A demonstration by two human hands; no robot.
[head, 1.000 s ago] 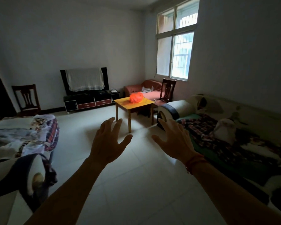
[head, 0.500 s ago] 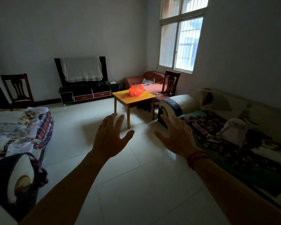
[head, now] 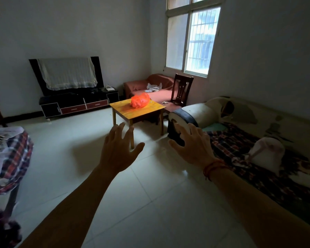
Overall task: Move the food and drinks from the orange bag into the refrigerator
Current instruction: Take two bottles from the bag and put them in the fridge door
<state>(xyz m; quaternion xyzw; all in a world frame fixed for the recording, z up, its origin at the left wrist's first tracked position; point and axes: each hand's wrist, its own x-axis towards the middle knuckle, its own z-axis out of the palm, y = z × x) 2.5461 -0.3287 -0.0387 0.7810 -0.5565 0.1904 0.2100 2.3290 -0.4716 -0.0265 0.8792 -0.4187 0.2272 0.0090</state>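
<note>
Left grip (head: 117, 151), right grip (head: 193, 147): outstretched palm-down above floor (head: 150, 203); fingers (head: 119, 134) straight, spread wide, holding nothing; red cord (head: 211, 167) on right wrist; orange bag (head: 140, 102) on worktop (head: 132, 112), well apart ahead.

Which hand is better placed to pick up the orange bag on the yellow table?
Left, slightly. Both hands are open, empty and short of the table, but the left hand lines up nearer the orange bag; the right hand sits off toward the sofa.
</note>
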